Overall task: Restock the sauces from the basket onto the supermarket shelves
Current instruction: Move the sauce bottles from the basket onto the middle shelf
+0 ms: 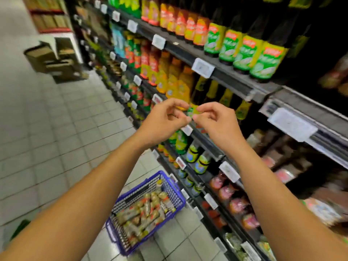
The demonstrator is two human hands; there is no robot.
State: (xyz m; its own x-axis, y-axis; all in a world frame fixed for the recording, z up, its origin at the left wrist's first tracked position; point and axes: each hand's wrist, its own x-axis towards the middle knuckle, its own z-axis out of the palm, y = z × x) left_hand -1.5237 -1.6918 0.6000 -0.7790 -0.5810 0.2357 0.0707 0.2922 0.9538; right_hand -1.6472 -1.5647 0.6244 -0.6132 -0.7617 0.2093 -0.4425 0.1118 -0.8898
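Your left hand (165,117) and right hand (216,119) are raised side by side in front of the shelves (235,80), fingertips almost meeting. The fingers of both are curled in with thumb near forefinger. Blur hides whether either pinches anything, so you cannot tell the grip from here.

The shelves run along your right side, and their dark front edges jut out toward your right forearm. White price tags (203,67) stick out past those edges at each level. To your left the tiled floor (56,129) lies open down the aisle as far as a stack of cardboard boxes (56,57) standing near the shelf run, well away from you.

The blue basket (180,194) sits on the floor below and between your forearms, just beside the foot of the shelves. The sauces (146,210) lie inside it, piled on their sides.

On the shelf above your hands, dark bottles with green labels (244,53) stand in a row at the front edge, each label topped by a red patch whose writing is too blurred to read. Further along are bottles with orange labels (188,27), also unreadable. The price tags show no legible print.
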